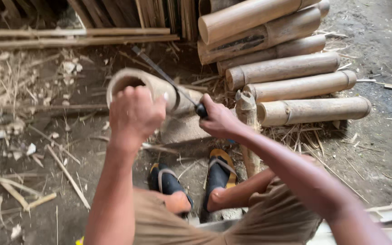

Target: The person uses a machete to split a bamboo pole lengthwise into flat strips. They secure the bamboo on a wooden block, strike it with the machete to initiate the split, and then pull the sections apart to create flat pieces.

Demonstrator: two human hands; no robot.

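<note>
The person sits low over the ground and works on one bamboo section (153, 86), a thick hollow tube that stands tilted in front of the knees, with its open mouth turned toward the camera. The left hand (134, 113) is closed around the near rim of this tube and steadies it. The right hand (218, 119) is closed on the dark handle of a long knife (169, 81), and the thin blade lies slanted across the upper side of the tube, touching it or very close; the motion blur does not let me say which.

I judge the tube as stiff and rather heavy for its size, because the wall looks thick and woody. It will not bend or crush under a firm grip. The outer skin looks smooth and dry, so it may turn or slide in the hand when the blade pushes on it. The cut rim can be sharp and may have splinters, so the safer hold is around the body just below the rim, with the fingers kept away from the line of the blade.

To the right of the right hand a short bamboo stump (247, 118) stands upright, and behind it a stack of cut bamboo sections (291, 68) lies on its side. Thin strips and shavings (32, 90) cover the dirt floor (377, 45) on the left. The feet wear dark sandals (191, 177), just under the tube.
</note>
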